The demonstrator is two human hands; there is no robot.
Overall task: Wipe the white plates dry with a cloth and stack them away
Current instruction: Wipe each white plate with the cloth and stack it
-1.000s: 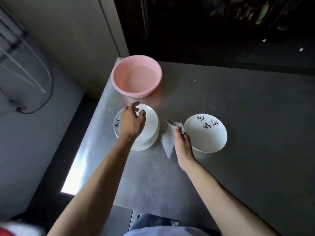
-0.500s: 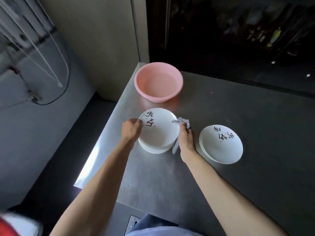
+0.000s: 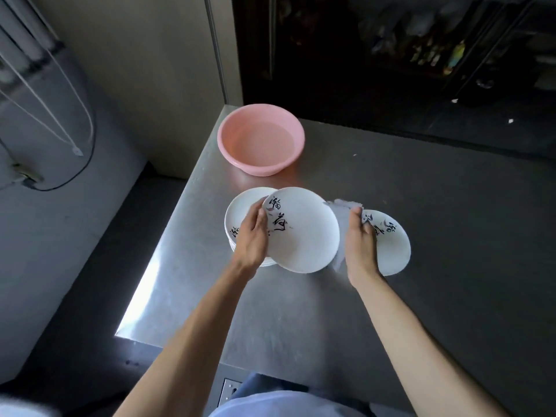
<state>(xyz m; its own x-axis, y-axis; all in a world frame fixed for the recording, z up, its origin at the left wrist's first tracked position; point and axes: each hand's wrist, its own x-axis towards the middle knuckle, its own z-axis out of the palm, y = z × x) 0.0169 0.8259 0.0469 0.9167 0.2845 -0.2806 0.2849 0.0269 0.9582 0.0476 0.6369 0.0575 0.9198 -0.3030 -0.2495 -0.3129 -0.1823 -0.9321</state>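
A white plate (image 3: 304,233) with black brush writing is lifted and tilted between my hands. My left hand (image 3: 252,236) grips its left rim. My right hand (image 3: 359,242) holds a pale cloth (image 3: 341,206) against the plate's right rim. Behind my left hand a stack of white plates (image 3: 243,206) sits on the steel table (image 3: 301,311). To the right, partly hidden by my right hand, lies another white plate (image 3: 392,251) with the same writing.
A pink basin (image 3: 261,139) holding water stands at the table's far left corner. The table's left edge drops to a dark floor. A wall with hanging cords is at the left. Dark shelving runs behind the table.
My left hand has lifted the top plate off the stack and tilted it up toward me. My right hand with the cloth has come against its right rim.
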